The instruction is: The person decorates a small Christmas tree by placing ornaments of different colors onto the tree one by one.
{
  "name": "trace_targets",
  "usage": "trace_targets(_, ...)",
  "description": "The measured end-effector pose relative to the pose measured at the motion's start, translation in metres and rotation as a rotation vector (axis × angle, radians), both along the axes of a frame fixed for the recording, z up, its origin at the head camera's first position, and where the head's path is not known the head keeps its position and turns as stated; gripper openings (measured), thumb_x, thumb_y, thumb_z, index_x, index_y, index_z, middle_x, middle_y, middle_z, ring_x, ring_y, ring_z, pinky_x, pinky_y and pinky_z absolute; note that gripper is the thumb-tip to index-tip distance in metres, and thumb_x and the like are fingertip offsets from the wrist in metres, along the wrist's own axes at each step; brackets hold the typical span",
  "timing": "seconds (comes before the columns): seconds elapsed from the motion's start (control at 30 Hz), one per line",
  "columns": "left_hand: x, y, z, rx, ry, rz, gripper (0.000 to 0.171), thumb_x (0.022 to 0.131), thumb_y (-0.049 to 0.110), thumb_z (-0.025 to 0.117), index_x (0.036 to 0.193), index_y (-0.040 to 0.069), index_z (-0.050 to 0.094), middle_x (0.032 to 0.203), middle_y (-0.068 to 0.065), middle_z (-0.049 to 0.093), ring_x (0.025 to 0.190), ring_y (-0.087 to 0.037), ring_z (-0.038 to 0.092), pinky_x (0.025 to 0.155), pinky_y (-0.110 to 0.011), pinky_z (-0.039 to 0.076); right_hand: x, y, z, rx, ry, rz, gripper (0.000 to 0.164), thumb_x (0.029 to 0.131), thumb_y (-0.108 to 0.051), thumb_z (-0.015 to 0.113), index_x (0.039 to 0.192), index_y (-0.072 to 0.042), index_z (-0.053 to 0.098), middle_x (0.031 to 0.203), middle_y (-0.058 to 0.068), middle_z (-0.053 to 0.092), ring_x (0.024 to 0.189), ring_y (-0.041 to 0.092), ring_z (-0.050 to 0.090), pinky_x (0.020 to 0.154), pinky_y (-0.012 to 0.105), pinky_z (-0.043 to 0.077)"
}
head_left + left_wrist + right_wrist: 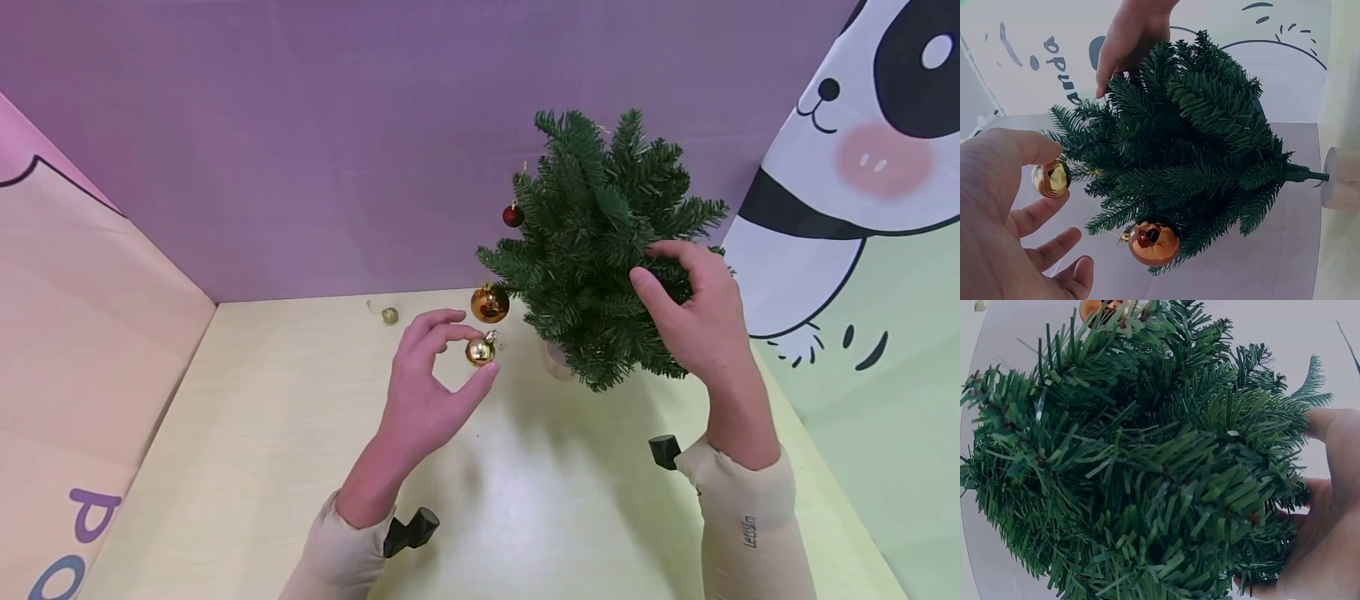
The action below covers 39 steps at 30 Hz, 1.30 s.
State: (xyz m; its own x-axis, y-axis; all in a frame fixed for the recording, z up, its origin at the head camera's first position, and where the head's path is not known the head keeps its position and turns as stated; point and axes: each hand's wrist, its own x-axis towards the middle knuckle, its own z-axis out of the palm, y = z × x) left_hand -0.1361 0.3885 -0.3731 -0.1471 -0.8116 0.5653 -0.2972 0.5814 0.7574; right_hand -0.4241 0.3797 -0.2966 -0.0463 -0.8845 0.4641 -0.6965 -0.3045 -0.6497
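Between thumb and forefinger my left hand pinches a small shiny gold bauble, held just in front of the Christmas tree's lower left side. The green artificial Christmas tree leans over its pale base, most of which the branches hide. My right hand is at the tree's right side, fingers among the branches and thumb well apart from them. A larger copper-coloured bauble hangs from a branch near the left hand. Higher up on the left side hangs a dark red bauble.
A small glittery gold bauble lies on the pale table near the back edge. Behind stands a purple cloth wall. A panel with a printed panda closes the right side, and a peach panel the left.
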Motion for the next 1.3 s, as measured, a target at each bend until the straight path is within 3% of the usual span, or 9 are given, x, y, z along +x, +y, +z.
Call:
trace_targets(0.23,-0.006,-0.001,0.001,0.0,0.005,0.025,0.027,0.077,0.018,0.081,0.1,0.013,0.069,0.124,-0.003,0.055,0.117,-0.014,0.047,0.084,-0.041,0.04,0.0,0.0,0.0,-0.042,0.022,0.015,0.039,0.095,-0.026,0.061,0.124,0.001,0.06,0.127,0.017,0.057,0.126,0.034,0.042,0.105,0.053,0.028)
trace_targets(0.43,-0.008,-0.003,-0.003,-0.013,0.022,0.03,0.026,0.077,0.017,0.08,0.1,0.011,0.068,0.123,-0.004,0.056,0.117,-0.015,0.047,0.084,-0.043,0.042,0.003,0.002,-0.001,-0.055,-0.021,-0.025,0.04,0.094,-0.026,0.063,0.127,-0.003,0.058,0.13,0.013,0.054,0.129,0.028,0.042,0.107,0.05,0.027)
trace_targets(0.63,-0.008,-0.006,-0.004,-0.039,0.045,0.022,0.026,0.077,0.016,0.08,0.1,0.01,0.069,0.123,-0.006,0.056,0.118,-0.016,0.047,0.084,-0.044,0.042,0.008,0.0,-0.005,-0.174,-0.037,-0.089,0.038,0.091,-0.024,0.066,0.121,-0.001,0.061,0.12,0.014,0.059,0.12,0.028,0.048,0.103,0.046,0.032)
trace_targets(0.93,-0.01,-0.016,0.002,-0.116,0.077,-0.011,0.028,0.078,0.013,0.079,0.103,0.009,0.069,0.122,-0.015,0.058,0.118,-0.019,0.048,0.085,-0.045,0.041,0.02,-0.001,-0.009,-0.322,-0.038,-0.228,0.039,0.087,-0.03,0.068,0.115,-0.002,0.063,0.118,0.01,0.06,0.117,0.023,0.049,0.105,0.044,0.019)
trace_targets(1.13,-0.013,-0.02,0.007,-0.151,0.079,-0.039,0.028,0.079,0.012,0.079,0.104,0.009,0.069,0.121,-0.014,0.059,0.117,-0.019,0.048,0.086,-0.043,0.041,0.03,0.004,-0.01,-0.524,-0.061,-0.341,0.031,0.084,-0.025,0.069,0.103,-0.001,0.068,0.113,0.012,0.063,0.115,0.021,0.05,0.096,0.04,0.022)
trace_targets(1.3,-0.015,-0.024,0.012,-0.184,0.067,-0.051,0.029,0.078,0.014,0.079,0.104,0.008,0.068,0.119,-0.014,0.059,0.114,-0.02,0.049,0.085,-0.041,0.04,0.041,0.012,-0.006,-0.679,-0.119,-0.286,0.025,0.082,-0.021,0.067,0.087,0.004,0.068,0.094,0.017,0.066,0.096,0.032,0.056,0.088,0.037,0.033)
